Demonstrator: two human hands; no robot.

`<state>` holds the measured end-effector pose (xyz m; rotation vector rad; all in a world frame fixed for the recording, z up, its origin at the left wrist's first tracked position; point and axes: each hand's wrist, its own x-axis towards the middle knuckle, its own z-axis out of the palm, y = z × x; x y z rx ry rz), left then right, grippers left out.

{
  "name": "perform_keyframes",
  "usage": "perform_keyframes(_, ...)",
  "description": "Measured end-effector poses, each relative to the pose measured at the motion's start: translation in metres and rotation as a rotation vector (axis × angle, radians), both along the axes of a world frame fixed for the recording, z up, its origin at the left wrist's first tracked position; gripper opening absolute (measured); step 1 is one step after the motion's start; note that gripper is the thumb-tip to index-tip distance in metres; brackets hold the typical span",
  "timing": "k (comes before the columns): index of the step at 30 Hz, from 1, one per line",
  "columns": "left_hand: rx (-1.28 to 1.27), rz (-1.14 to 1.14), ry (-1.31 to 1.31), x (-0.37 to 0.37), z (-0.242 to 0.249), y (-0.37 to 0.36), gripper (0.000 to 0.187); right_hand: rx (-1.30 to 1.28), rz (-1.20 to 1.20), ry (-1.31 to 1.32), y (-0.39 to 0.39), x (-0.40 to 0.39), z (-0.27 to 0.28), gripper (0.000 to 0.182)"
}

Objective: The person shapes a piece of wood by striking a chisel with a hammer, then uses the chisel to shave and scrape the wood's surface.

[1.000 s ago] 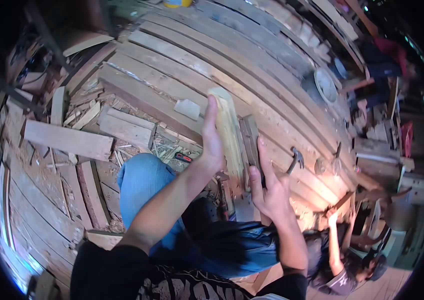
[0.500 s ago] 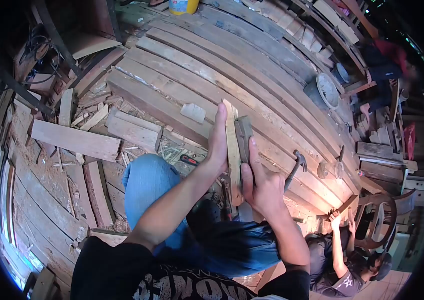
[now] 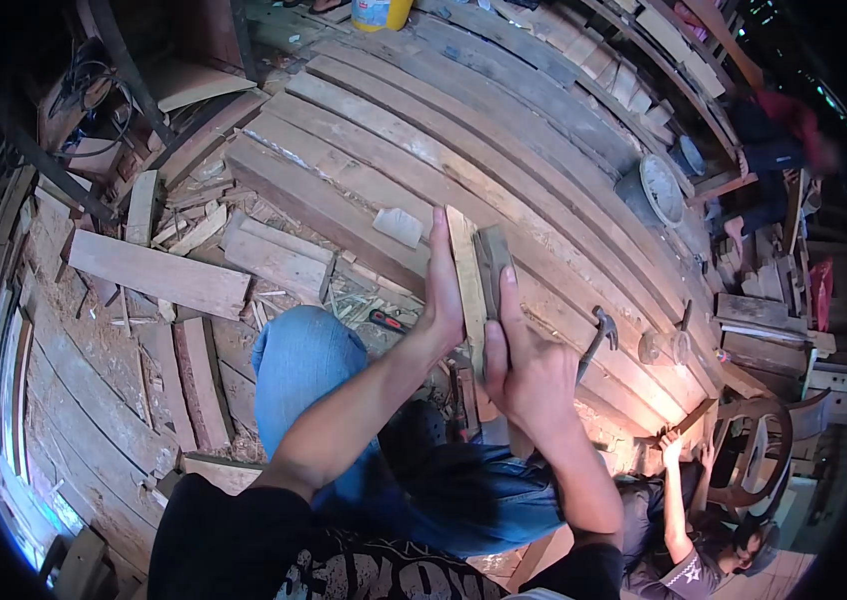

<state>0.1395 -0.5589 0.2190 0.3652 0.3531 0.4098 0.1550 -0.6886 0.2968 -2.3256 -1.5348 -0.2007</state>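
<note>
My left hand [image 3: 444, 295] is pressed along the left side of a pale strip of wood [image 3: 468, 275], its fingers closed behind it. From the right, my right hand [image 3: 524, 365] grips a darker, greyish wood piece [image 3: 494, 262], with the index finger stretched along it. The two pieces are side by side, roughly upright above my lap, their tops slightly apart. Their lower ends are partly hidden by my right hand. On the planks to the right of that hand lies a hammer [image 3: 601, 335]. A red and black tool [image 3: 387, 320] rests left of the wood.
Long planks [image 3: 364, 160] stretch across the floor ahead. Offcuts and shavings lie at the left, with a loose board [image 3: 159, 273]. A bucket [image 3: 661, 190] stands at the right. A co-worker [image 3: 689, 540] at the lower right holds dark wood. Another person is at the upper right.
The view has shifted slightly, moving the floor and objects a little rightward. The two wood pieces and my hands have tilted slightly; both hands still hold them.
</note>
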Motion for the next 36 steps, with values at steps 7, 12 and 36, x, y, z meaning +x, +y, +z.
perform_keyframes(7, 0.009, -0.060, 0.065, 0.000, -0.002, 0.013, 0.087, 0.021, 0.069, -0.037, -0.009, -0.001, 0.003, 0.057)
perform_keyframes(12, 0.085, -0.109, 0.056, -0.004, 0.004, 0.012, 0.087, 0.016, 0.028, 0.028, 0.002, 0.000, 0.011, 0.056)
perform_keyframes(36, 0.117, -0.121, 0.067, 0.002, 0.007, 0.016, 0.070, -0.026, 0.011, -0.149, -0.002, 0.010, 0.014, 0.061)
